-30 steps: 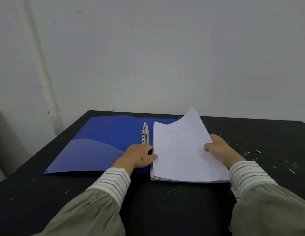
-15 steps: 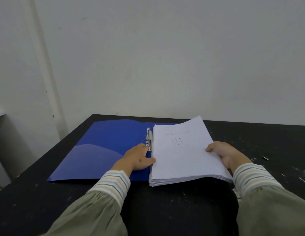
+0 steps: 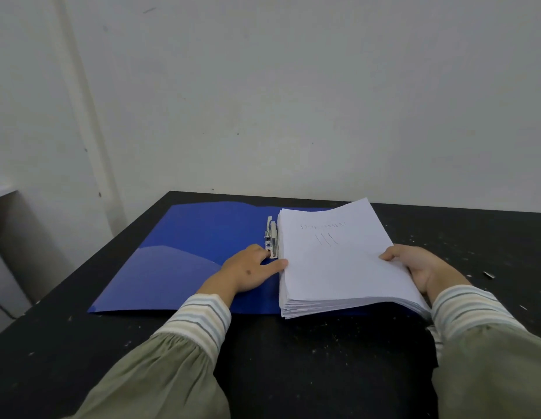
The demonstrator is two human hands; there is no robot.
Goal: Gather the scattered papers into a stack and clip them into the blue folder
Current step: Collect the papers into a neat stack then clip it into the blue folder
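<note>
The blue folder lies open on the black table. A thick stack of white papers rests on the folder's right half, its right side raised off the table. My right hand grips the stack's right edge, thumb on top. My left hand lies on the folder beside the stack's left edge, one fingertip at the metal clip along the spine, the thumb touching the papers. Faint handwriting shows on the top sheet.
A white wall rises right behind the table's far edge. Small white specks and a metal bit lie on the table at the right. A grey surface stands off the left side.
My right hand has tilted the stack's right side up and shifted its grip along that edge. The curled far corner has flattened. My left hand has stayed at the clip.
</note>
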